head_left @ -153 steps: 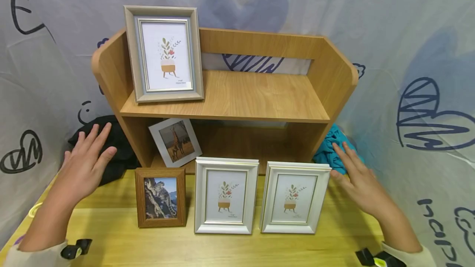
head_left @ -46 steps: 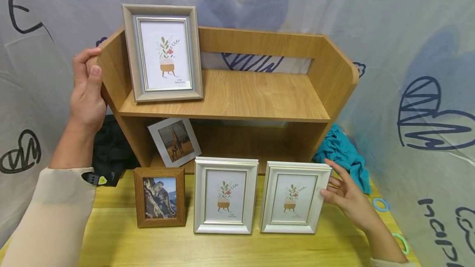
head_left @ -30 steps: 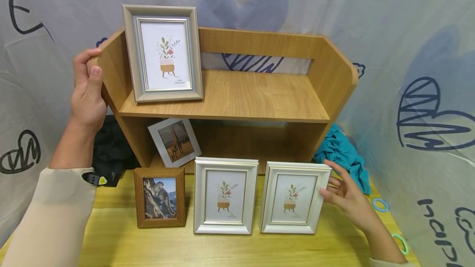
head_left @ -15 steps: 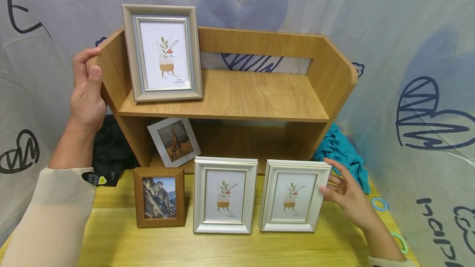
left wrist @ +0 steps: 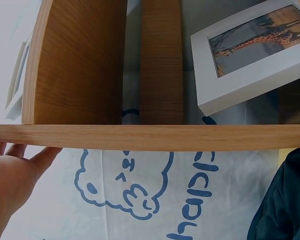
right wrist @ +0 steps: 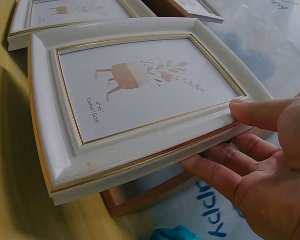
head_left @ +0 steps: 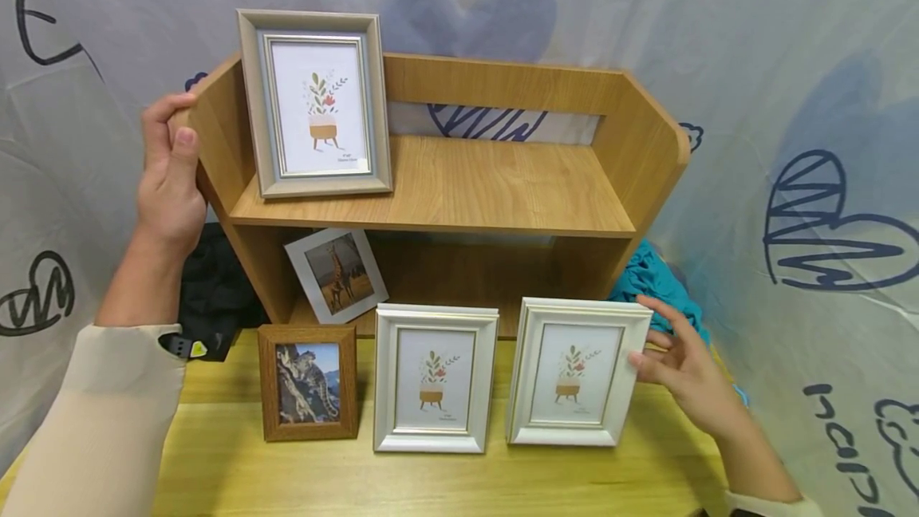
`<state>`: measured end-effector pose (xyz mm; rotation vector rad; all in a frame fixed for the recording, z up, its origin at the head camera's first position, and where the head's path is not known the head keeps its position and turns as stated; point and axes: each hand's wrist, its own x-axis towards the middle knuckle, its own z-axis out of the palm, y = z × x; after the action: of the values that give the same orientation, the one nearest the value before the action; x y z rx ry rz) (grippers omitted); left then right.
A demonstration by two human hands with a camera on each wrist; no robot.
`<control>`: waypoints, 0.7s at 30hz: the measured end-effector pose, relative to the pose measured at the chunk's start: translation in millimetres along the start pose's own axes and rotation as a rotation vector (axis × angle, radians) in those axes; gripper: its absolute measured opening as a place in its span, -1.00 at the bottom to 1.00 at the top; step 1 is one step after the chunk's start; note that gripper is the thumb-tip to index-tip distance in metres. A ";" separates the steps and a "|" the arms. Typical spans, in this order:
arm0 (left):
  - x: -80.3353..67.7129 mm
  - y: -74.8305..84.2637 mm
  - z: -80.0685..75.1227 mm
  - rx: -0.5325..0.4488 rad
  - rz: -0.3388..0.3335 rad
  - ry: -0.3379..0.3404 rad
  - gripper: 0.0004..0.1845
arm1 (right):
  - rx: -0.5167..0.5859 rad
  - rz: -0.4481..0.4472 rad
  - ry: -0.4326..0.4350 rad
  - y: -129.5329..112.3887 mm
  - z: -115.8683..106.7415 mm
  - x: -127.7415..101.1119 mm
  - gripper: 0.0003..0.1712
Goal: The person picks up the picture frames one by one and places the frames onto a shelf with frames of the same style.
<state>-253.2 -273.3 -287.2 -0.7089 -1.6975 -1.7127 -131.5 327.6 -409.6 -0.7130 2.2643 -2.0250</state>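
Note:
My left hand (head_left: 171, 190) grips the edge of the wooden shelf unit's (head_left: 502, 182) left side panel, thumb toward me. At the right, my right hand (head_left: 689, 377) pinches the right edge of a white picture frame (head_left: 577, 373), thumb on the front and fingers behind. This frame leans slightly to the right, and the right wrist view shows its plant print. A second white picture frame (head_left: 435, 380) stands beside it on the table. Further left is a brown picture frame (head_left: 309, 383) with a leopard photo.
A beige-grey picture frame (head_left: 316, 106) stands at the left of the upper shelf. A white giraffe frame (head_left: 337, 275) leans tilted on the lower shelf. Black cloth (head_left: 215, 294) and teal cloth (head_left: 656, 286) lie on either side of the unit. Patterned fabric hangs behind.
Both hands were spread and holding nothing at first; then the left took the shelf panel and the right the white frame. Lately the right hand has shifted that frame up and right, tilting it.

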 end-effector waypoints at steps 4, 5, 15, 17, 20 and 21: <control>-0.2 -0.8 -0.9 0.008 -0.002 0.001 -0.72 | 0.024 -0.051 -0.018 -10.1 -3.1 2.7 -0.11; -0.2 -0.9 -1.0 0.008 -0.003 0.002 -0.72 | 0.028 -0.064 -0.020 -13.2 -3.9 3.4 -0.10; -0.6 -0.7 -0.4 0.013 0.004 -0.001 -0.71 | 0.042 -0.135 -0.024 -49.8 -10.7 11.3 -0.07; -0.6 -1.2 -0.9 0.014 0.004 -0.003 -0.71 | 0.055 -0.143 -0.036 -57.6 -11.8 13.8 -0.06; -0.5 -1.5 -0.9 0.008 0.005 -0.005 -0.71 | 0.065 -0.150 -0.043 -69.8 -12.8 17.4 -0.05; -0.4 -1.3 -0.7 0.005 0.003 -0.002 -0.70 | 0.060 -0.152 -0.042 -74.0 -13.1 18.5 -0.05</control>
<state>-253.9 -273.9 -288.4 -0.7114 -1.7009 -1.7053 -128.6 329.5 -332.3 -0.9399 2.1786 -2.1096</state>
